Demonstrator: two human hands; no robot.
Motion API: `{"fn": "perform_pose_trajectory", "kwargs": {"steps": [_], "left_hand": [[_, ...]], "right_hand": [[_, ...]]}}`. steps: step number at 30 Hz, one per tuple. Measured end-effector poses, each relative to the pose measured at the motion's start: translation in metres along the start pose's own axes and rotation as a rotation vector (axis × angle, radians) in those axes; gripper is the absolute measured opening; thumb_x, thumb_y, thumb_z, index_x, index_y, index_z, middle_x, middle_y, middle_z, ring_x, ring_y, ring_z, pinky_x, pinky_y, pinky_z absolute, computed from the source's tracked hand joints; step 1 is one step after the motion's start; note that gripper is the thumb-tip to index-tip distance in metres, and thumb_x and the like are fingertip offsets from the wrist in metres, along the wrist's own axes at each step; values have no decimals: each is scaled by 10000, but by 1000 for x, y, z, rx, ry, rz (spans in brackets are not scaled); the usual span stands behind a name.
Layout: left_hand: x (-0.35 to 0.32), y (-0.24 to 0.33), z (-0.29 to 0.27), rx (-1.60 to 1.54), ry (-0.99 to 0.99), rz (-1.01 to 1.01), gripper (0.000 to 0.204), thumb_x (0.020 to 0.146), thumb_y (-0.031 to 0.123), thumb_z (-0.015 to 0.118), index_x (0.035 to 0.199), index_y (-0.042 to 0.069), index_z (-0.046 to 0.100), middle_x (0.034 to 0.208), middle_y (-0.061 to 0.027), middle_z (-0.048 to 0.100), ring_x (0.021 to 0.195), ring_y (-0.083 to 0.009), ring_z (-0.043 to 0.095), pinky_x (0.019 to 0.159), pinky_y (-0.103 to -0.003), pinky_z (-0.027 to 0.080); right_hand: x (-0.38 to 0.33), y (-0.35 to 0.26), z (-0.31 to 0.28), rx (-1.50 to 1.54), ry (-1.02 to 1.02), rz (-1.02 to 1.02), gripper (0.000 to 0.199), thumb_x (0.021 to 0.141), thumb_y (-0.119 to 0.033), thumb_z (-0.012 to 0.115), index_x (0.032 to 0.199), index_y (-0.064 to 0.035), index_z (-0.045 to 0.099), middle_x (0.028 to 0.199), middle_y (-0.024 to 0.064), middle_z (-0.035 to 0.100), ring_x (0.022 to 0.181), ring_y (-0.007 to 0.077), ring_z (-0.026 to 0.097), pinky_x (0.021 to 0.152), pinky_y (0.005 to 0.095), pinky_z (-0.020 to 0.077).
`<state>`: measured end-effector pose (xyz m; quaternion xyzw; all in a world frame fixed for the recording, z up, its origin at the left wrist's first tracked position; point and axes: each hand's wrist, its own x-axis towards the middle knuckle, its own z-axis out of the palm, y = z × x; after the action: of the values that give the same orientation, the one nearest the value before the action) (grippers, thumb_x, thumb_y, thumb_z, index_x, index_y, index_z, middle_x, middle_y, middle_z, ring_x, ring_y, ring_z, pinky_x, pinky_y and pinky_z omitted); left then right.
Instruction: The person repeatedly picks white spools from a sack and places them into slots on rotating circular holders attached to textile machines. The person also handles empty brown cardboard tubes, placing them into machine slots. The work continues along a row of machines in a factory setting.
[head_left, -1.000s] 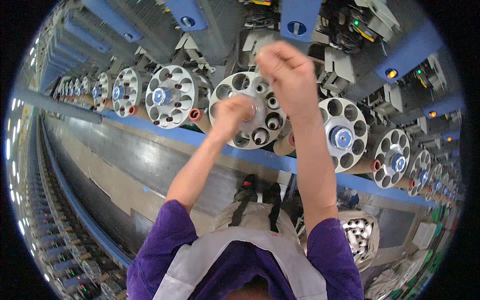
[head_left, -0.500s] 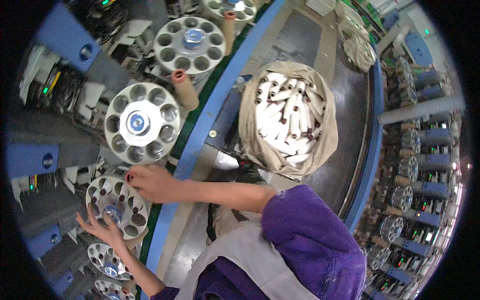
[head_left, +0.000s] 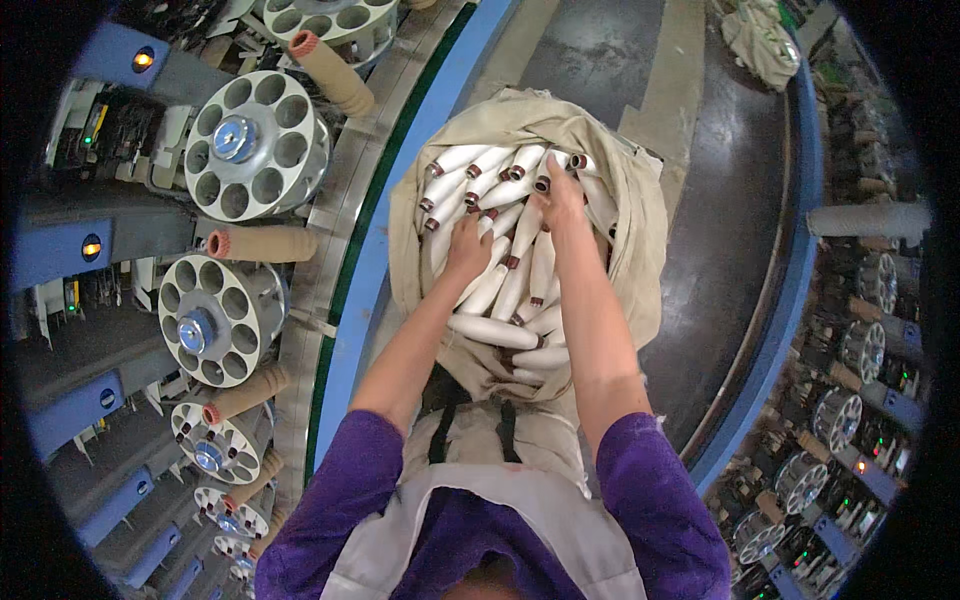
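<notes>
A beige cloth sack (head_left: 640, 240) hangs in front of me, filled with several white yarn bobbins (head_left: 495, 330) with dark red tips. My left hand (head_left: 467, 248) is down among the bobbins at the left of the heap, fingers curled around one. My right hand (head_left: 560, 195) reaches deeper toward the far side of the sack and closes on bobbins there. Both forearms are bare, coming out of purple sleeves.
On the left runs a spinning machine with round metal bobbin magazines (head_left: 255, 145), (head_left: 215, 318) with ring holes and tan cones (head_left: 262, 243) between them. A blue rail (head_left: 375, 290) edges the machine. A dark floor aisle (head_left: 720, 250) lies to the right, with another machine row (head_left: 860, 340) beyond.
A second ago both hands were up at a round magazine on the machine. I have turned away, and both hands have dropped into the sack of bobbins.
</notes>
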<state>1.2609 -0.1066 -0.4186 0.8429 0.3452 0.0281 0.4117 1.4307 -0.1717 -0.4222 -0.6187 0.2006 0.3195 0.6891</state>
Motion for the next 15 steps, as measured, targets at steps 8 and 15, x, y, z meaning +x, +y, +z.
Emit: {"fn": "perform_pose_trajectory", "kwargs": {"steps": [8,15], "left_hand": [[43,8,16,446,-556,-210,731,582,436,750,1103,-31,540,1129,-202,559,1059,-308,542,884,-401,442],[44,57,-25,428,-834,-85,541,601,404,735,972,21,646,1007,-196,627,933,-299,611,799,-356,486]], "right_hand": [[-67,-17,-79,568,-425,378,330,824,-141,536,1120,-6,479,984,128,588,888,238,591,729,387,517],[-92,-3,-92,268,-759,116,368,746,-97,609,1079,3,489,868,100,587,681,174,572,606,287,460]]}}
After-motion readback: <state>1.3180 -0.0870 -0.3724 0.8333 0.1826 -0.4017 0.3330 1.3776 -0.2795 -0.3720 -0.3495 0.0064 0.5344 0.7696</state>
